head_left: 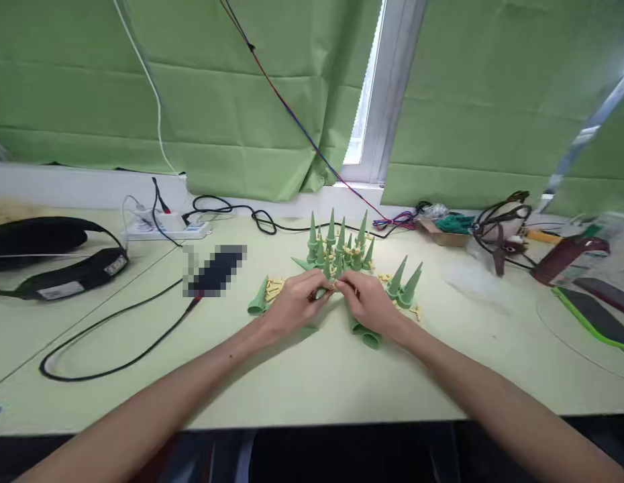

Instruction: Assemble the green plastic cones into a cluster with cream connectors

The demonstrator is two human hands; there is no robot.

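Observation:
My left hand (299,300) is closed on a small green cone, mostly hidden by the fingers. Fingertips of my right hand (366,300) pinch close against it, with a tiny yellowish bit showing between the hands; what the right hand holds is too small to make out. Behind both hands stand several upright green cones (331,231) with yellow pieces among them. Left of my left hand, a green cone (260,298) leans by a pile of small yellow pieces (274,288). Two green cones (408,288) stand right of my right hand, and green cones (371,339) lie beneath its wrist.
On the left are a blurred-out dark device (216,272) with a black cable, a power strip (166,230) and black padded items (75,274). To the right lie clear plastic (478,285), a cardboard box (440,233), tangled cables and a green-edged phone-like object (596,315).

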